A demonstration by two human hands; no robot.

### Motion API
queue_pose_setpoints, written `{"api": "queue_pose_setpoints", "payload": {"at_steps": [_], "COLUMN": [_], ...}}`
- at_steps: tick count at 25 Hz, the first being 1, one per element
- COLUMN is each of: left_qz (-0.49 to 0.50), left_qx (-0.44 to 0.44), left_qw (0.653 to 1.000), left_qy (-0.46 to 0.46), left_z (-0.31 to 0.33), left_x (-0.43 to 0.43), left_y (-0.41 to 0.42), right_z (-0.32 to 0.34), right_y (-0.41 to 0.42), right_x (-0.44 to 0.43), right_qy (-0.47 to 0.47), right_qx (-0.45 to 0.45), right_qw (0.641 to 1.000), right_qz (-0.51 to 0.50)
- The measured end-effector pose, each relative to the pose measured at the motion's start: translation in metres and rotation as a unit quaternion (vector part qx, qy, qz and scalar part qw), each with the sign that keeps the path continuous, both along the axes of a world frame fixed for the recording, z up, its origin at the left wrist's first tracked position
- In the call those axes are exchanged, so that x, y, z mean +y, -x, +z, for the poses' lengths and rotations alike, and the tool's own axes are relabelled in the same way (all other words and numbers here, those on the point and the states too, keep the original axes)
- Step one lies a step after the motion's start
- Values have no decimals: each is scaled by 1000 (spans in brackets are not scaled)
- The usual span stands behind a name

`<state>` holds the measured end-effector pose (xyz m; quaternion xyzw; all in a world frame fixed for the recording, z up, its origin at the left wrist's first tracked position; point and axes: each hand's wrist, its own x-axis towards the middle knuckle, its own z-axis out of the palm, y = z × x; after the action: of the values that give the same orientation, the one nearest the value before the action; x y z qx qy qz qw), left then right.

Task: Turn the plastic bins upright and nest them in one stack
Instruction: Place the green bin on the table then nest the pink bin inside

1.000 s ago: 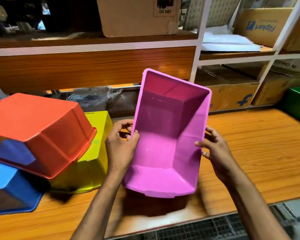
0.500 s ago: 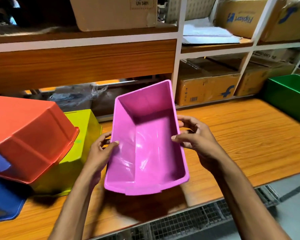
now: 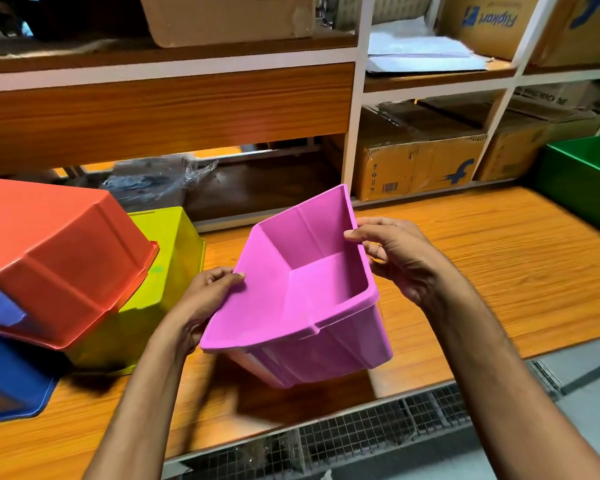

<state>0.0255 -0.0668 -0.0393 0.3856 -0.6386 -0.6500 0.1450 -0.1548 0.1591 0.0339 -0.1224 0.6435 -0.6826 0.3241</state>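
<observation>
pink bin (image 3: 302, 292) mouth-up, ready to nest | left hand (image 3: 201, 299), right hand (image 3: 400, 261) fingers clamped on opposite rims | green bin (image 3: 582, 178) upright at right

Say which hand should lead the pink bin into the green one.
Right, probably. The right hand pinches the pink bin at the rim facing the green bin, which stands upright off to the right. The left hand holds the rim farther from it.
</observation>
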Motion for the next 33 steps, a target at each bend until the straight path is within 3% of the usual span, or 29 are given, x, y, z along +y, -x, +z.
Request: {"api": "queue_pose_setpoints", "payload": {"at_steps": [3, 7, 15, 21, 25, 30, 33], "left_qz": [16, 1, 20, 62, 34, -72, -141], "left_qx": [20, 24, 174, 217, 232, 204, 170], "left_qw": [999, 1000, 980, 968, 969, 976, 975], "left_qy": [-27, 18, 91, 111, 80, 11, 14], "left_z": [5, 13, 8, -4, -4, 10, 9], "left_x": [5, 19, 84, 119, 138, 153, 168], "left_y": [0, -7, -26, -31, -43, -73, -90], "right_z": [-9, -32, -66, -78, -77, -80, -80], "right_y": [7, 15, 1, -16, -37, -84, -129], "right_x": [7, 25, 70, 106, 139, 189, 223], "right_qy": [-6, -5, 41, 78, 95, 98, 50], "right_qx": [-1, 4, 93, 136, 127, 74, 79], "right_qw": [1000, 1000, 995, 988, 987, 990, 987], "right_qz": [3, 13, 1, -15, -28, -69, -134]}}
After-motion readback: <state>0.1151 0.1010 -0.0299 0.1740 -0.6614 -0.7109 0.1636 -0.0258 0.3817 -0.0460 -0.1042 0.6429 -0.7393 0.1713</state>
